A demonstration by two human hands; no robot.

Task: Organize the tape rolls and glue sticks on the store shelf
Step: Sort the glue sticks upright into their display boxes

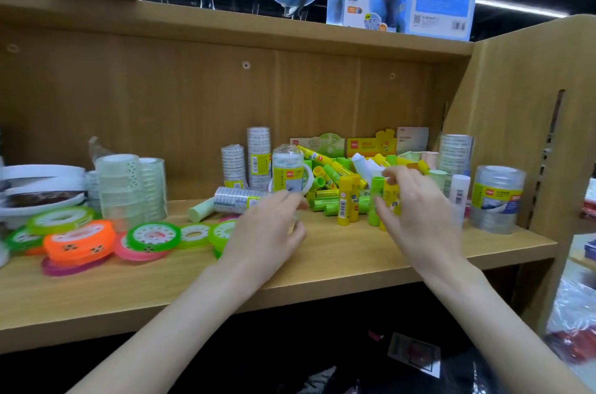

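Little is sorted yet: glue sticks [335,180] are heaped just beyond the fingers. An upright stick [388,200] is pinched by the right hand [416,209]; left hand [267,226] loosely curled, its hold unclear. Tape rolls [96,235] are scattered leftward.

Bare shelf front [338,261] open for hands. Glue stick pile [342,187] blocks middle back. Flat tape rolls [80,242] crowd left. Clear tape stack [495,200] stands right.
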